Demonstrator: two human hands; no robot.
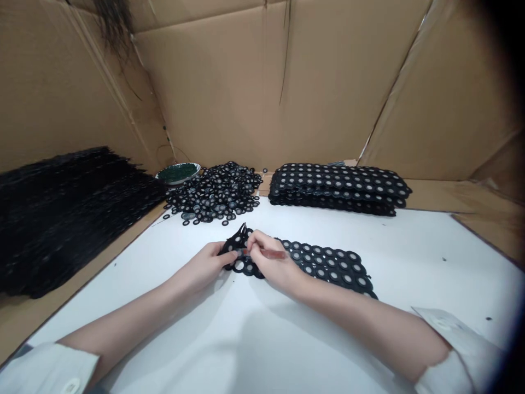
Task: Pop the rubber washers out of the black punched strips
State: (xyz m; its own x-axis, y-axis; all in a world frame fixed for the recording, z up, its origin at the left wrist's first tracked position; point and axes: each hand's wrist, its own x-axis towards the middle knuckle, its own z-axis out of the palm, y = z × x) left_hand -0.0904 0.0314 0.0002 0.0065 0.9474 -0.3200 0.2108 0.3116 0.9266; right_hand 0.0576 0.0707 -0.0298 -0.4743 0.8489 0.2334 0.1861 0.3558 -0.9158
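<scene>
Close in, two pale cloth cuffs point(53, 366), one round button on the left. Just beyond, on a smooth white tabletop point(172, 345), one black sheet point(334, 262) of joined rings, flat pale discs set in most, left end lifted and bunched. And there, left hand point(207, 265) clamped on that end, thumb on top. Right hand point(273, 268) closed around one slim, reddish, see-through handle point(274, 254), aimed at the pinched end; cannot tell whether touching. Off left, a thick, ragged black pile point(74, 213). Farther out, a heap point(217, 191) of loose black rings, pale-centred, too many to count. To its right, a stack point(336, 186) of similar sheets, at least three layers. Behind the heap's left side, one white-rimmed bowl point(199, 169), dark green inside. Farthest, creased brown cardboard walls point(221, 82).
</scene>
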